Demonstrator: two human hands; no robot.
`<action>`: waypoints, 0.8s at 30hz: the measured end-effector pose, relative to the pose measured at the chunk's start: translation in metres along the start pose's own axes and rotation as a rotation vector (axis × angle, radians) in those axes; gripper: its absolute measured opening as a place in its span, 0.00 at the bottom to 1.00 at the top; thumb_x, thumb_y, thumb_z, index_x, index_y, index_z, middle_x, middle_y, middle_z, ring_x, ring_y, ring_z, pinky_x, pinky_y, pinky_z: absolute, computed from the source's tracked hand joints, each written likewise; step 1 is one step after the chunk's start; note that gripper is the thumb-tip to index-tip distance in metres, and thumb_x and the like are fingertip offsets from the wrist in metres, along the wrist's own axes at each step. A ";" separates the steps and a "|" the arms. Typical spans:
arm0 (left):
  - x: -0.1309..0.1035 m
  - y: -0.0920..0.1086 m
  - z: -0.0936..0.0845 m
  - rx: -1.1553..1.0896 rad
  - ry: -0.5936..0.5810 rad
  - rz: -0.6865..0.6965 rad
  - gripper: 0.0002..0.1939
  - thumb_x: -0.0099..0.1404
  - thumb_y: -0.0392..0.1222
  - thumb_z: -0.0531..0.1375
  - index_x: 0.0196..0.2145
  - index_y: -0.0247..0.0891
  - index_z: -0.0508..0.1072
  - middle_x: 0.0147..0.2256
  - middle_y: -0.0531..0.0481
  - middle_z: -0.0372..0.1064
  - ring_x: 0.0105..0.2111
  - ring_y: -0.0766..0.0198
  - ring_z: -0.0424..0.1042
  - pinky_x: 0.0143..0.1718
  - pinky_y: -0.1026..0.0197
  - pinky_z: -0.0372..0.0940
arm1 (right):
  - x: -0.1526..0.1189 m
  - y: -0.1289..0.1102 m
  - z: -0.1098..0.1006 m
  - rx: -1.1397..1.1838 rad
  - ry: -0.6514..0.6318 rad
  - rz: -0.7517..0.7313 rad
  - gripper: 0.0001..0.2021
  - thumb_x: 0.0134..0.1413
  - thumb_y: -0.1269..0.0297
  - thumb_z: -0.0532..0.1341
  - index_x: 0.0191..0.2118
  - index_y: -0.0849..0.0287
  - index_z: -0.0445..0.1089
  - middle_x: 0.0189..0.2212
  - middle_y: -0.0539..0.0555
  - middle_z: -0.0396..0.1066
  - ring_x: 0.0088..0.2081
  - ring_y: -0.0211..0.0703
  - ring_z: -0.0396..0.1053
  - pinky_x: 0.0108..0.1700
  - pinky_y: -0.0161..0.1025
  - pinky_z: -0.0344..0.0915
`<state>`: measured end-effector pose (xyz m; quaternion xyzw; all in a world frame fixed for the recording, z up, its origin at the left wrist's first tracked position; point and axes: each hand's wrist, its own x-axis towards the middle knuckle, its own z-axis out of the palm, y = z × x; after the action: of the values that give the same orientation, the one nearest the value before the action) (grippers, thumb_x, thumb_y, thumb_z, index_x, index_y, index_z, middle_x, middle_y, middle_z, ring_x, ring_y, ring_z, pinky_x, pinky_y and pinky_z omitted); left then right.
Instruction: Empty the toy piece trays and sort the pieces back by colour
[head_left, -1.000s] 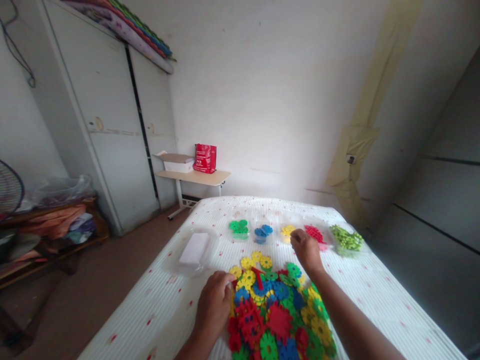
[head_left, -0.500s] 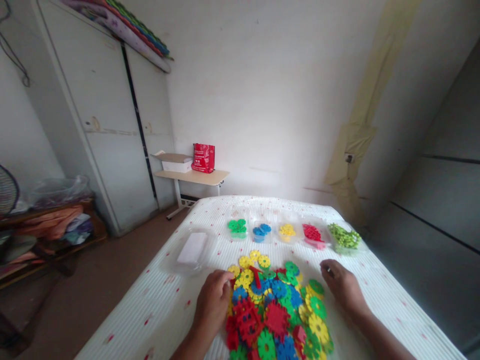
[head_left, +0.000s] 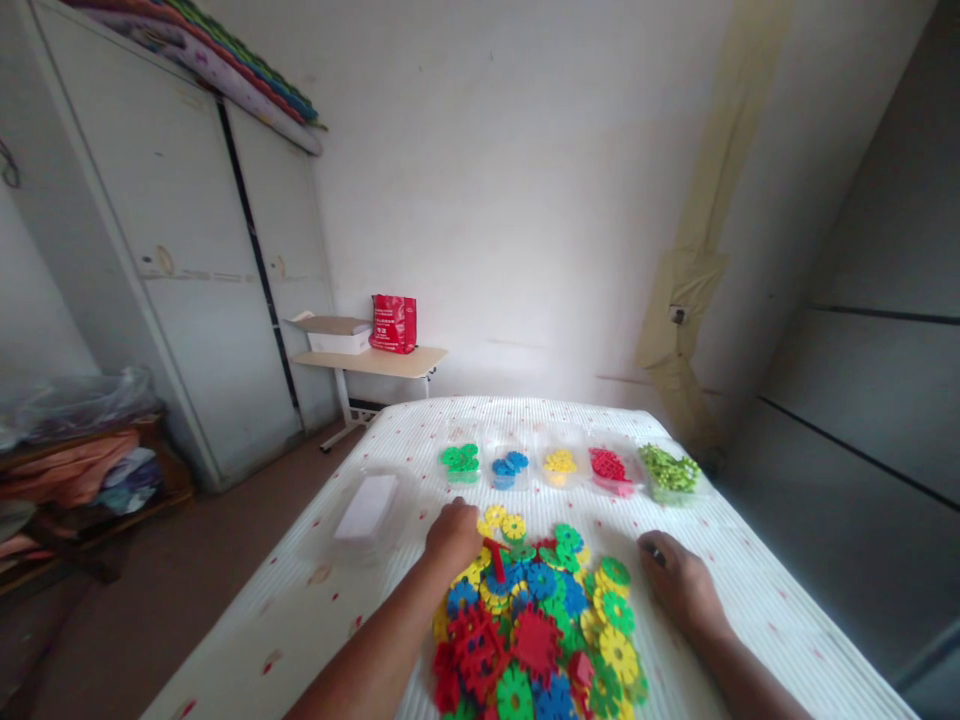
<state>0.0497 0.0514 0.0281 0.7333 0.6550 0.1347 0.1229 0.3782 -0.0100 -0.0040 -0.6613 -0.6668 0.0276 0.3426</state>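
Note:
A heap of flat notched plastic building pieces lies in front of me: yellow discs (head_left: 513, 527), green discs (head_left: 616, 611), blue discs (head_left: 540, 580) and red square pieces (head_left: 535, 641). My left hand (head_left: 454, 540) is at the heap's far left edge, against the yellow discs. Its fingers are curled, and whatever is in them is hidden. To the right of the heap, my right hand (head_left: 681, 583) rests on the cloth with curled fingers. A small dark spot shows at those fingers; I cannot tell what it is. A red T-shaped piece (head_left: 496, 560) lies on the heap.
Across the table stand clear trays with green discs (head_left: 460, 459), blue discs (head_left: 510, 468), yellow pieces (head_left: 559, 463), red pieces (head_left: 608, 465) and light green pieces (head_left: 670, 470). A clear container (head_left: 366, 510) with something white sits at left. Behind, a side table (head_left: 375, 362) bears a red bag (head_left: 394, 324).
My left hand has moved forward along the heap's left side, onto its far yellow discs. The right hand stays beside the heap. The view has shifted slightly to the right.

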 end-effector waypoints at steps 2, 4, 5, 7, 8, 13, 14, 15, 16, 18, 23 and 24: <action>0.002 -0.001 0.002 0.006 -0.007 -0.016 0.10 0.52 0.31 0.56 0.32 0.38 0.73 0.39 0.44 0.70 0.41 0.59 0.69 0.40 0.63 0.60 | 0.000 -0.001 -0.001 0.003 0.001 -0.002 0.12 0.48 0.59 0.50 0.27 0.56 0.68 0.25 0.53 0.72 0.27 0.43 0.70 0.32 0.37 0.64; 0.002 -0.002 0.003 -0.001 -0.010 -0.020 0.10 0.51 0.31 0.57 0.33 0.38 0.72 0.38 0.46 0.70 0.40 0.60 0.69 0.38 0.64 0.60 | 0.000 -0.002 -0.002 -0.001 0.000 0.006 0.12 0.47 0.59 0.49 0.26 0.56 0.67 0.24 0.53 0.72 0.27 0.44 0.69 0.32 0.37 0.64; 0.002 -0.003 0.004 -0.009 -0.010 -0.015 0.10 0.51 0.31 0.57 0.33 0.39 0.72 0.37 0.47 0.70 0.39 0.60 0.69 0.37 0.65 0.60 | 0.000 -0.003 -0.002 0.000 0.000 0.009 0.12 0.47 0.59 0.49 0.26 0.56 0.67 0.24 0.53 0.72 0.27 0.44 0.69 0.32 0.37 0.63; 0.002 -0.003 0.004 -0.030 -0.007 0.005 0.12 0.50 0.30 0.57 0.33 0.40 0.71 0.35 0.50 0.71 0.37 0.62 0.69 0.36 0.66 0.59 | 0.001 -0.003 -0.002 0.003 0.004 0.009 0.11 0.47 0.59 0.49 0.27 0.56 0.67 0.25 0.53 0.72 0.27 0.44 0.69 0.32 0.37 0.63; 0.002 -0.004 0.004 -0.042 -0.004 0.015 0.12 0.50 0.29 0.57 0.33 0.40 0.71 0.34 0.51 0.71 0.37 0.63 0.69 0.35 0.66 0.59 | 0.001 -0.004 -0.002 0.006 0.008 0.009 0.11 0.47 0.59 0.50 0.27 0.56 0.67 0.25 0.53 0.72 0.27 0.43 0.69 0.32 0.37 0.63; 0.001 -0.004 0.006 -0.101 0.025 0.009 0.12 0.50 0.28 0.56 0.33 0.40 0.71 0.31 0.52 0.72 0.34 0.64 0.69 0.33 0.67 0.57 | 0.000 -0.006 -0.003 0.005 0.022 0.005 0.11 0.46 0.60 0.50 0.26 0.56 0.67 0.24 0.52 0.71 0.26 0.43 0.69 0.31 0.37 0.63; 0.000 -0.004 0.006 -0.115 0.029 0.003 0.12 0.50 0.29 0.56 0.32 0.40 0.71 0.31 0.53 0.72 0.34 0.64 0.69 0.33 0.67 0.57 | 0.000 -0.007 -0.003 0.003 0.025 0.006 0.11 0.46 0.60 0.50 0.26 0.56 0.67 0.24 0.52 0.71 0.26 0.43 0.69 0.31 0.37 0.64; 0.000 -0.004 0.006 -0.132 0.033 -0.001 0.12 0.50 0.30 0.56 0.32 0.40 0.72 0.30 0.53 0.72 0.34 0.64 0.70 0.32 0.67 0.57 | 0.000 -0.007 -0.003 0.000 0.029 0.007 0.11 0.46 0.60 0.50 0.26 0.55 0.67 0.24 0.52 0.71 0.26 0.43 0.69 0.31 0.37 0.64; 0.000 -0.003 0.005 -0.150 0.036 -0.002 0.11 0.50 0.30 0.57 0.32 0.40 0.72 0.30 0.53 0.72 0.34 0.64 0.70 0.33 0.67 0.57 | 0.000 -0.007 -0.003 -0.002 0.033 0.008 0.11 0.47 0.60 0.50 0.26 0.55 0.67 0.24 0.52 0.71 0.26 0.43 0.69 0.31 0.37 0.64; -0.001 -0.002 0.003 -0.190 0.044 0.000 0.12 0.49 0.30 0.57 0.31 0.40 0.73 0.31 0.52 0.73 0.35 0.64 0.70 0.34 0.67 0.58 | -0.001 -0.006 -0.002 -0.008 0.039 0.005 0.11 0.47 0.60 0.50 0.26 0.55 0.67 0.24 0.52 0.71 0.26 0.43 0.69 0.31 0.37 0.64; -0.012 -0.001 -0.009 -0.322 0.116 0.032 0.14 0.50 0.27 0.54 0.31 0.39 0.75 0.34 0.50 0.74 0.38 0.64 0.70 0.40 0.66 0.59 | -0.003 -0.002 0.000 -0.047 0.074 -0.060 0.12 0.51 0.61 0.50 0.29 0.57 0.68 0.27 0.55 0.72 0.28 0.42 0.70 0.32 0.36 0.65; -0.017 0.000 -0.012 -0.356 0.139 0.038 0.14 0.51 0.28 0.53 0.32 0.38 0.74 0.34 0.50 0.74 0.38 0.64 0.70 0.41 0.66 0.60 | -0.003 -0.004 0.000 -0.054 0.089 -0.087 0.12 0.52 0.61 0.50 0.30 0.58 0.69 0.28 0.56 0.72 0.29 0.43 0.71 0.33 0.36 0.65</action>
<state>0.0436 0.0347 0.0388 0.7013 0.6135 0.3011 0.2027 0.3746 -0.0131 -0.0037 -0.6411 -0.6797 -0.0350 0.3547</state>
